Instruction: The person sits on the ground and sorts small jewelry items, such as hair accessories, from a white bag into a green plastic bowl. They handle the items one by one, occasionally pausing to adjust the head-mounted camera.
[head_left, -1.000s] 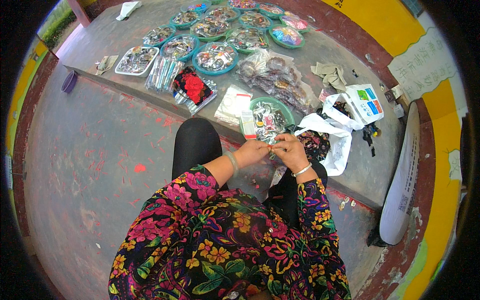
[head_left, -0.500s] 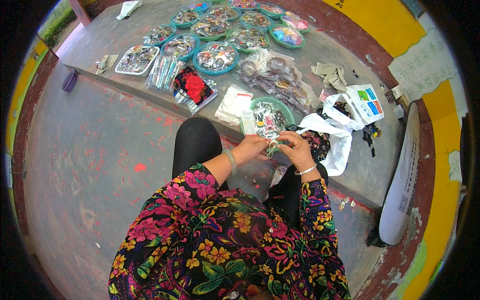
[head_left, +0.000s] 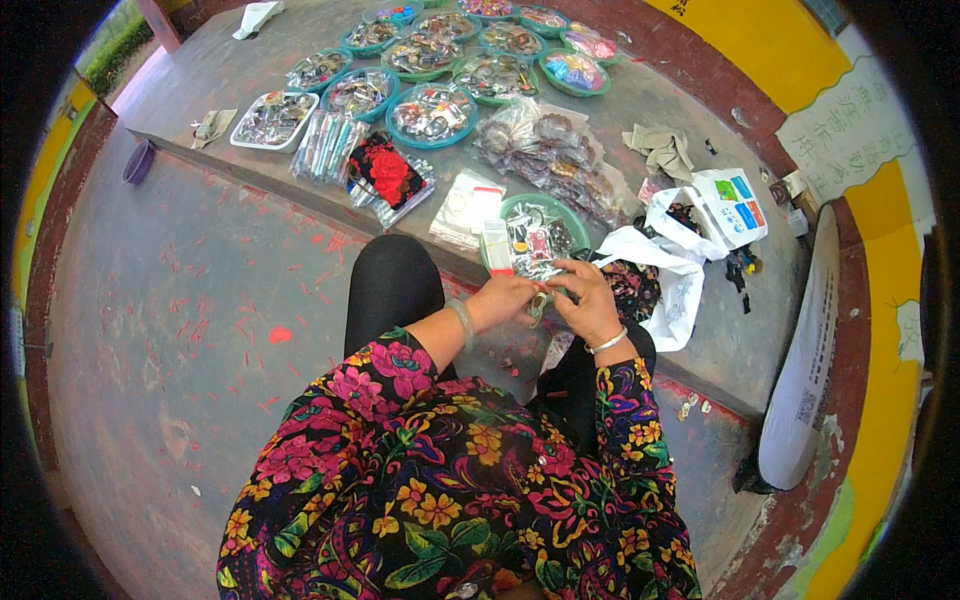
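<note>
A small pale item (head_left: 539, 307) held at the near side of the green basin (head_left: 571, 212).
The left hand's (head_left: 503, 302) fingers pinch the item; the right hand's (head_left: 592, 306) are bent close beside it, though whether they grip it I cannot tell. Flat packets (head_left: 465, 212) lie left of the basin, a white bag (head_left: 683, 300) right, clear bags (head_left: 553, 160) beyond.

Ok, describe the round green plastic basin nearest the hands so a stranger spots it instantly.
Find the raised grey concrete ledge, then the person's left hand and right hand at its front edge. Beyond them sits the round green plastic basin of small packaged items. Other round basins cluster farther back; only this one is beside the hands.
</note>
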